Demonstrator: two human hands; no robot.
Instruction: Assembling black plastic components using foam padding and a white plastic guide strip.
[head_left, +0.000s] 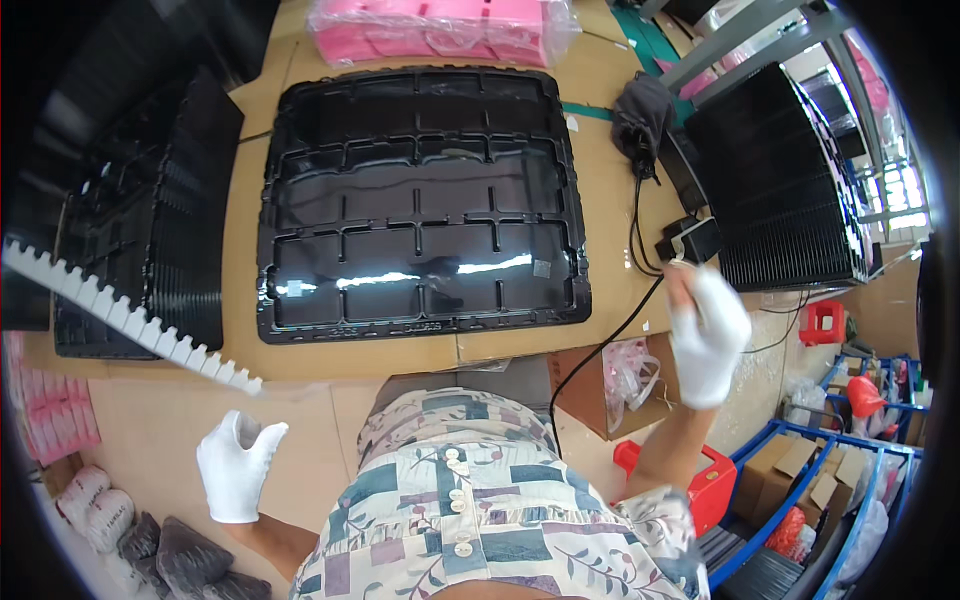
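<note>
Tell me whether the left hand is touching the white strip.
Apart: the head view shows floor between the left hand and the white strip.

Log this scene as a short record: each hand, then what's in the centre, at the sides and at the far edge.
Left hand: white-gloved, thumb and fingers apart, nothing visibly held; just below the near end of a white notched strip
Right hand: white-gloved, fingertips beside a small black block-shaped object; grip unclear
Centre: glossy black plastic compartment tray on brown cardboard
Sides: left stack of black plastic trays; right stack of black plastic trays
Far edge: pink bundle in clear plastic wrap
</note>
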